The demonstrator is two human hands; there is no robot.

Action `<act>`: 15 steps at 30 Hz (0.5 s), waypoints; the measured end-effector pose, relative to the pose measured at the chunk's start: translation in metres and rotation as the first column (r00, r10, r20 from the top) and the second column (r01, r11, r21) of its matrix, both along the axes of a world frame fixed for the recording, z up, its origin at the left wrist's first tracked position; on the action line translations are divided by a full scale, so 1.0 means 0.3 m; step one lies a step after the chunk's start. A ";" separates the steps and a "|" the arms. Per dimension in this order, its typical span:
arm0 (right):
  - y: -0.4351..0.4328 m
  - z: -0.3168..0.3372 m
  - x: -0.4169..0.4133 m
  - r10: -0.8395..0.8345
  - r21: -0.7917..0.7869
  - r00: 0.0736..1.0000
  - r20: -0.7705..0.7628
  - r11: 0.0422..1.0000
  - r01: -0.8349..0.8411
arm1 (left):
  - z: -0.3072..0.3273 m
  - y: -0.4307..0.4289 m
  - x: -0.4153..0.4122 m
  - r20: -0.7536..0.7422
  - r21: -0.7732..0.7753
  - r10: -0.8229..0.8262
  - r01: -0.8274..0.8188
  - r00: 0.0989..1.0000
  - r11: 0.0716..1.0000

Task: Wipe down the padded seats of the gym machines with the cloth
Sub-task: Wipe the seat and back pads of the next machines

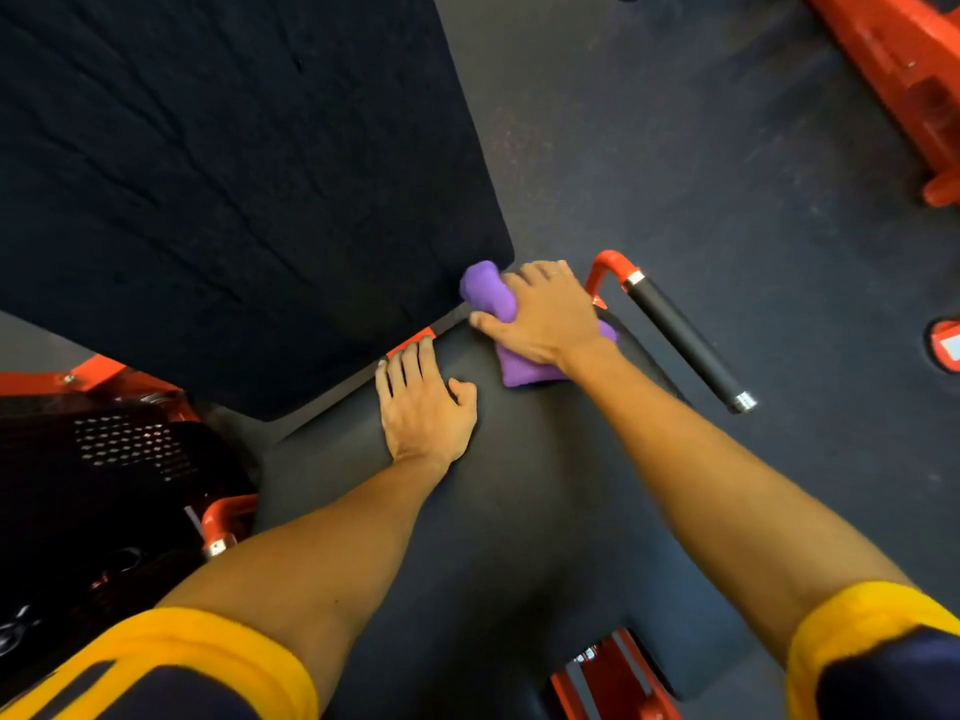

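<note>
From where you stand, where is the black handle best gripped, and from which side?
Probably at the middle of the handle, from above, fingers wrapped round. It is a straight round bar beside the seat, open all along; its far end joins a red bend.

Head-worn view, looking steeply down, close over seat [467,511]

Purple cloth [488,292] and flat left hand [423,407] rest on the padded seat [493,522]

Scene is presenting as a gym: a black padded seat [467,511] and backrest [234,174] are sitting among orange-red steel frames [893,59], a rubber-sleeved handle [687,341] is projecting alongside, and speckled rubber floor [727,148] is lying beneath.
</note>
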State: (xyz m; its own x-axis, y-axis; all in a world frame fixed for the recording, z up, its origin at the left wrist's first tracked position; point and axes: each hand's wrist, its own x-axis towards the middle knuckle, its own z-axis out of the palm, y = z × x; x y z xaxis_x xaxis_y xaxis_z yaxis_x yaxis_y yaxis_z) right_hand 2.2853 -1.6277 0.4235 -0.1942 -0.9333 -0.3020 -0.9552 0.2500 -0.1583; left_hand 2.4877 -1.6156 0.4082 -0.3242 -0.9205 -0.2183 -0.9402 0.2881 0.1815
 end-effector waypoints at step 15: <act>-0.030 -0.003 0.049 -0.044 -0.008 0.997 0.063 0.999 0.044 | -0.019 -0.001 0.010 0.006 -0.036 -0.025 0.025 1.000 0.999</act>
State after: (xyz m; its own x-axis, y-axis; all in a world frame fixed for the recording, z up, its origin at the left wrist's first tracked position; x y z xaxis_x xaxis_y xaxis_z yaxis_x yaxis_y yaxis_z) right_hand 2.2999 -1.6368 0.4226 -0.2158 -0.9271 -0.3064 -0.9315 0.2896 -0.2202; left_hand 2.4907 -1.6158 0.4025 -0.3462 -0.9193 -0.1870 -0.9336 0.3180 0.1651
